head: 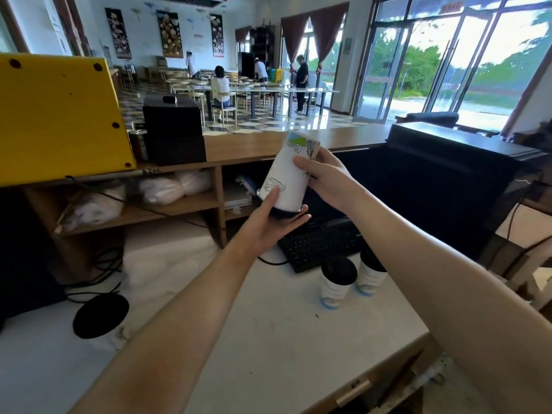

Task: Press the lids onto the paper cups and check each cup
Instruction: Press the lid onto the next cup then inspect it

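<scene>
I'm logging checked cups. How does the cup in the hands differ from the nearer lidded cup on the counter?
The held cup is airborne, tilted, inverted, its lid on the left hand; the counter cup stands upright, lid on top. The right hand grips the held cup; nothing touches the counter cup. Both are printed white paper cups with black lids.

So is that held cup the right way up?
Upside down, tilted: the cup has its black lid down on the left hand, base up.
</scene>
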Demonstrator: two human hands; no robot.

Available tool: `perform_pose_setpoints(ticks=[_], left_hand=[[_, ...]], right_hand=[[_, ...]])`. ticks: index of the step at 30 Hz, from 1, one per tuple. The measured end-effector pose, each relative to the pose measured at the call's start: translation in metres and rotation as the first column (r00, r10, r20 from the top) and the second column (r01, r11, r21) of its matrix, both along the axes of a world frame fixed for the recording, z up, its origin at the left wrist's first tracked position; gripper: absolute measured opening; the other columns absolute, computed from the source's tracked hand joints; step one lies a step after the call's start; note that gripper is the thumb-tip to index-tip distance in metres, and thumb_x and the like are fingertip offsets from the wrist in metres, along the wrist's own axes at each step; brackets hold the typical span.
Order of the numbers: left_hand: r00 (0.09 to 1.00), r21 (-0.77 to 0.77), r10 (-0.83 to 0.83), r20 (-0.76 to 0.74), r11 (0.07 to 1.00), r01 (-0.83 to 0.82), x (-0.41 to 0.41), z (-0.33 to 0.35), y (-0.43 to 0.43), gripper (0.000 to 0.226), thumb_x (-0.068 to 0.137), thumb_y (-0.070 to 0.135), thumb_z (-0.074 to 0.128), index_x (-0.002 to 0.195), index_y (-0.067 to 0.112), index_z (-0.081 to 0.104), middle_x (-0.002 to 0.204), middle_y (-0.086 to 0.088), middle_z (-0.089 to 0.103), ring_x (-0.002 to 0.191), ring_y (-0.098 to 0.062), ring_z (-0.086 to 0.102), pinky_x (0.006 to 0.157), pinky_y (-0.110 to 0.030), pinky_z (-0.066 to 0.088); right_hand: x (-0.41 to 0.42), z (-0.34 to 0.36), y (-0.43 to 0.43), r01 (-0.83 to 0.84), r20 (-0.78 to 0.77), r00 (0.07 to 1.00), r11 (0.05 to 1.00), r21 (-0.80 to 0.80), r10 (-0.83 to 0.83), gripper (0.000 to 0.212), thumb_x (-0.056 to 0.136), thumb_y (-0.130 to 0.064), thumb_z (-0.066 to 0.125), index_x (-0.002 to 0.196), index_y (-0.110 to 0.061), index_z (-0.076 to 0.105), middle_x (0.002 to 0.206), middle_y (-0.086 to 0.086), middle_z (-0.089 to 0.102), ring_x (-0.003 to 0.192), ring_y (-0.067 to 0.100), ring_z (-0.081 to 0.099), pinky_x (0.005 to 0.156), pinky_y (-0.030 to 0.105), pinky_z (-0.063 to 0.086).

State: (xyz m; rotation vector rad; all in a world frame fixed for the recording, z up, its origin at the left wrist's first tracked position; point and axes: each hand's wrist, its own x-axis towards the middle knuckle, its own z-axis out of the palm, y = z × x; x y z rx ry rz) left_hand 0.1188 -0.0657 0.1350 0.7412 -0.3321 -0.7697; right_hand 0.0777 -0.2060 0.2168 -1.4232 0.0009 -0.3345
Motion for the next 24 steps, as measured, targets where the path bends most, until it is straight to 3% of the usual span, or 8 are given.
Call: perform_pose_setpoints(ticks=[2, 4, 8, 11, 14, 17, 21, 24], left_hand=[[0.996, -0.033, 0.073, -0.058, 0.997, -0.075, -0.005, 0.004, 0.002, 0.027, 0.091, 0.027, 0.055, 0.113, 0.011, 0.055, 0.119, -0.018, 0.056, 0.111, -0.035, 0.055, 0.091, -0.047, 0.051], [0.995, 0.002, 0.099, -0.024, 0.995, -0.099, -0.003, 0.010, 0.008, 0.021, 0.091, 0.023, 0.056, 0.108, 0.012, 0.058, 0.113, -0.014, 0.059, 0.108, -0.032, 0.055, 0.089, -0.043, 0.053], [0.978, 0.156, 0.109, 0.177, 0.978, -0.137, 0.010, 0.027, 0.021, 0.023, 0.089, 0.018, 0.059, 0.111, 0.016, 0.058, 0.107, -0.008, 0.063, 0.099, -0.024, 0.060, 0.082, -0.035, 0.058], [0.948, 0.216, 0.152, 0.281, 0.952, -0.217, 0.018, 0.040, 0.030, 0.026, 0.088, 0.016, 0.060, 0.114, 0.019, 0.056, 0.105, -0.001, 0.065, 0.096, -0.017, 0.061, 0.073, -0.028, 0.057], [0.914, 0.215, 0.232, 0.334, 0.925, -0.314, 0.025, 0.056, 0.039, 0.029, 0.087, 0.017, 0.062, 0.115, 0.016, 0.053, 0.104, -0.002, 0.063, 0.102, -0.020, 0.058, 0.076, -0.027, 0.057], [0.877, 0.179, 0.305, 0.371, 0.904, -0.389, 0.031, 0.076, 0.044, 0.053, 0.084, 0.016, 0.065, 0.132, 0.011, 0.043, 0.110, -0.002, 0.060, 0.109, -0.020, 0.055, 0.083, -0.038, 0.052], [0.830, 0.114, 0.332, 0.447, 0.900, -0.421, 0.033, 0.108, 0.045, 0.082, 0.081, 0.008, 0.068, 0.147, 0.013, 0.020, 0.132, -0.012, 0.051, 0.111, -0.025, 0.058, 0.083, -0.042, 0.055], [0.789, 0.114, 0.334, 0.516, 0.886, -0.450, 0.031, 0.129, 0.042, 0.089, 0.076, 0.011, 0.076, 0.146, 0.005, 0.021, 0.132, -0.013, 0.052, 0.111, -0.025, 0.060, 0.090, -0.044, 0.054]], right_hand=[[-0.004, -0.001, -0.001, -0.016, -0.010, 1.000, 0.999, -0.028, 0.015, 0.055, 0.082, -0.003, 0.066, 0.132, -0.001, 0.043, 0.124, 0.014, 0.058, 0.111, 0.025, 0.059, 0.099, 0.040, 0.048], [-0.008, 0.010, -0.007, -0.033, -0.041, 0.999, 0.995, -0.094, 0.029, 0.058, 0.082, -0.005, 0.067, 0.133, -0.007, 0.041, 0.123, 0.011, 0.058, 0.110, 0.023, 0.060, 0.096, 0.037, 0.050], [-0.015, 0.041, -0.017, -0.023, -0.108, 0.994, 0.924, -0.381, -0.020, 0.050, 0.086, -0.024, 0.065, 0.131, -0.016, 0.045, 0.119, 0.004, 0.056, 0.106, 0.020, 0.059, 0.089, 0.033, 0.054], [-0.021, 0.049, -0.024, -0.100, -0.185, 0.983, 0.830, -0.549, -0.004, 0.040, 0.086, -0.027, 0.065, 0.123, -0.018, 0.052, 0.118, 0.004, 0.059, 0.102, 0.017, 0.063, 0.087, 0.030, 0.056], [-0.025, 0.042, -0.027, -0.217, -0.281, 0.958, 0.778, -0.590, 0.054, 0.052, 0.083, -0.025, 0.068, 0.131, -0.016, 0.050, 0.123, 0.007, 0.060, 0.104, 0.017, 0.065, 0.088, 0.028, 0.056], [-0.024, 0.031, -0.017, -0.275, -0.281, 0.952, 0.750, -0.602, 0.123, 0.046, 0.087, -0.018, 0.064, 0.130, -0.014, 0.052, 0.118, 0.003, 0.063, 0.099, 0.012, 0.065, 0.083, 0.021, 0.055], [-0.020, 0.023, -0.008, -0.200, -0.178, 0.977, 0.804, -0.560, 0.119, 0.050, 0.086, -0.018, 0.065, 0.133, -0.013, 0.048, 0.126, 0.006, 0.058, 0.105, 0.014, 0.063, 0.086, 0.023, 0.054], [-0.018, 0.022, 0.000, -0.100, -0.077, 0.994, 0.863, -0.496, 0.072, 0.053, 0.086, -0.015, 0.065, 0.134, -0.013, 0.044, 0.130, 0.008, 0.053, 0.109, 0.017, 0.060, 0.088, 0.025, 0.054]])
